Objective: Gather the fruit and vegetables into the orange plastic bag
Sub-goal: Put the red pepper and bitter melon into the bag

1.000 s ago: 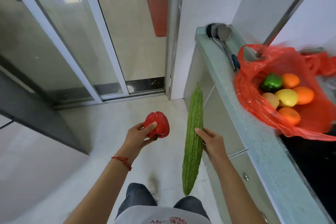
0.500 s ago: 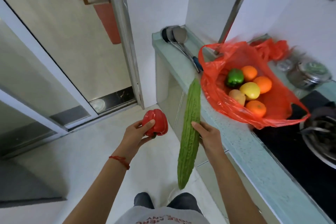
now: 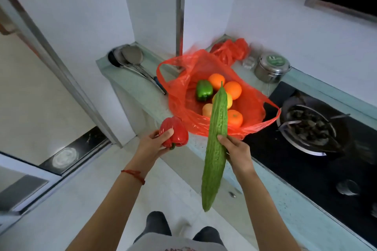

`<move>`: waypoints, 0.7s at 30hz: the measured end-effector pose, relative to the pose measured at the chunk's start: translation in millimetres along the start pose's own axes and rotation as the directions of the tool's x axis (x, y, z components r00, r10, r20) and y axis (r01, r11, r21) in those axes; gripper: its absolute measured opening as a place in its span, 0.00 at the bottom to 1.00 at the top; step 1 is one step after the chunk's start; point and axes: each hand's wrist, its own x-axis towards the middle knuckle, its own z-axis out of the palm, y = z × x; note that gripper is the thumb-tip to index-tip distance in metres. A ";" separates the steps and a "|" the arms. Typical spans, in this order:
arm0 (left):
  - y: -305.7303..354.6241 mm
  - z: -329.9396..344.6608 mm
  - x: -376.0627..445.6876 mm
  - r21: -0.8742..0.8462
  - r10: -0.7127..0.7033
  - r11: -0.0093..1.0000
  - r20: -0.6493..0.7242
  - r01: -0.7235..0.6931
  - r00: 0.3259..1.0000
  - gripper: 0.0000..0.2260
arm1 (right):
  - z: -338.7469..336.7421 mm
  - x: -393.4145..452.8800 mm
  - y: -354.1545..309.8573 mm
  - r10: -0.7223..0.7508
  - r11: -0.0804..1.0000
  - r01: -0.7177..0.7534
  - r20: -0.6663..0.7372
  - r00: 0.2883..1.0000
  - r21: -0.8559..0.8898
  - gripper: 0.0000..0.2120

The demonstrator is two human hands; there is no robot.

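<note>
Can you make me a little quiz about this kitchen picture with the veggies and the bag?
1. Which hand holds the red bell pepper?
2. True or false: the long bitter gourd already lies inside the orange plastic bag.
3. Pick one. The green bell pepper is: A) in the bag, B) on the floor, C) in the wok.

Key:
1. The left hand; the right hand grips the gourd.
2. False. It is held up, its tip over the bag.
3. A, beside the oranges.
</note>
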 end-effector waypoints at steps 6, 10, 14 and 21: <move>21.2 24.7 43.8 0.091 0.002 0.996 0.048 -0.007 0.999 0.19 | -7.0 29.8 -18.2 0.004 1.000 -0.003 -0.066 0.998 0.015 0.02; 49.2 39.1 92.1 0.119 0.005 0.993 0.094 -0.016 0.996 0.18 | 4.3 66.3 -31.6 0.007 1.000 -0.009 -0.094 0.996 -0.021 0.03; 75.1 54.4 136.4 0.145 -0.035 0.989 0.130 0.016 0.991 0.08 | 21.2 99.0 -46.3 0.004 0.999 -0.010 -0.149 0.989 -0.041 0.02; 78.6 78.9 187.4 0.324 -0.137 0.943 0.164 0.078 0.977 0.14 | 29.4 123.5 -60.9 -0.005 0.999 -0.005 -0.226 0.974 -0.042 0.04</move>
